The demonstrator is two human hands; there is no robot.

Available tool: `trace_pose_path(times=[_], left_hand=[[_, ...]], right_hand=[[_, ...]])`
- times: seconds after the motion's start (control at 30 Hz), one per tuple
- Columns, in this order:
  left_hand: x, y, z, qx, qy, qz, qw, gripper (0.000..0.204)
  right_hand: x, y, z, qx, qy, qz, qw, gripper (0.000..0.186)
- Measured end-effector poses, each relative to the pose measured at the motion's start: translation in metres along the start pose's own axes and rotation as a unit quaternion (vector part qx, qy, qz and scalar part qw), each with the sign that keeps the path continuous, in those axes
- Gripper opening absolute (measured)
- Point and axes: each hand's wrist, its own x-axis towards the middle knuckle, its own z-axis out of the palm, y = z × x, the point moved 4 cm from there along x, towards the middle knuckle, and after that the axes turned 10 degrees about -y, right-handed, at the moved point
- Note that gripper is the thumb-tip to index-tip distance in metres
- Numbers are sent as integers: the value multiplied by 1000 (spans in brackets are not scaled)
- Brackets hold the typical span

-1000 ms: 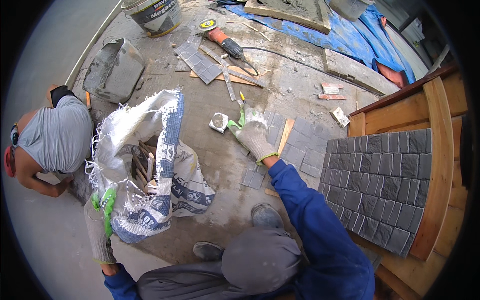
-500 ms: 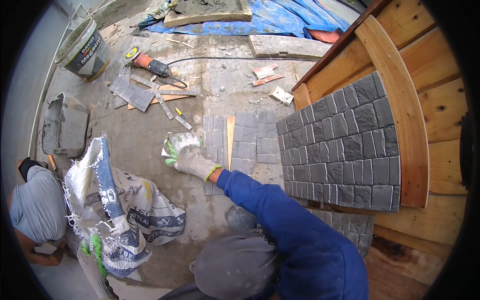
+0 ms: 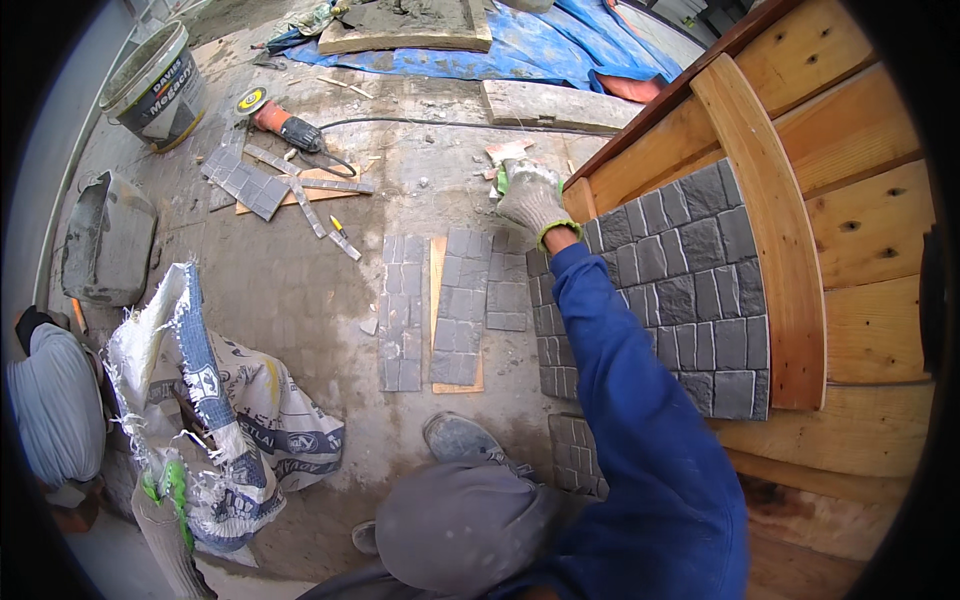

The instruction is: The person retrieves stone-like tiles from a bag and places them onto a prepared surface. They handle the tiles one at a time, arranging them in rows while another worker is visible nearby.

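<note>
My left hand, in a grey knit glove with green on it, is closed on the upper edge of a frayed white and blue woven sack. The sack's mouth gapes upward. My right hand, gloved the same way, is stretched far forward at the floor beside the wooden boards. Its fingers are mostly hidden behind the back of the glove. Just beyond it lie pale and reddish broken pieces. Whether it grips anything there cannot be made out. Close to my right forearm leans a grey stone-patterned tile panel.
Cut tile strips lie on the floor ahead of my shoe. An angle grinder with a trailing cord rests near tile offcuts. A bucket and a cut grey container stand left. Another person crouches at far left.
My right hand has moved forward and right, from beside the tile strips to the broken pieces. A white block seen there earlier is now covered by it. The left hand keeps hold of the sack.
</note>
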Motion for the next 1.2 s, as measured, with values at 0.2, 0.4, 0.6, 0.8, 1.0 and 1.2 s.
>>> trace_pose_path(times=[0.2,0.4,0.6,0.8,1.0,1.2], left_hand=[[-5,7,7,11,1,-11,1000,18],[-19,12,3,147,20,47,988,29],[-25,18,0,173,46,9,984,29],[-12,36,17,189,19,-9,982,18],[-2,53,34,133,0,3,991,19],[3,47,36,197,-23,16,980,29]], right_hand=[[3,52,4,-145,-10,-11,989,33],[18,50,25,-258,-52,20,964,31],[13,-13,-17,-209,-13,-17,978,75],[12,-175,-10,70,29,-170,982,91],[45,-288,32,82,22,-76,994,106],[57,-304,56,78,-6,-23,997,106]])
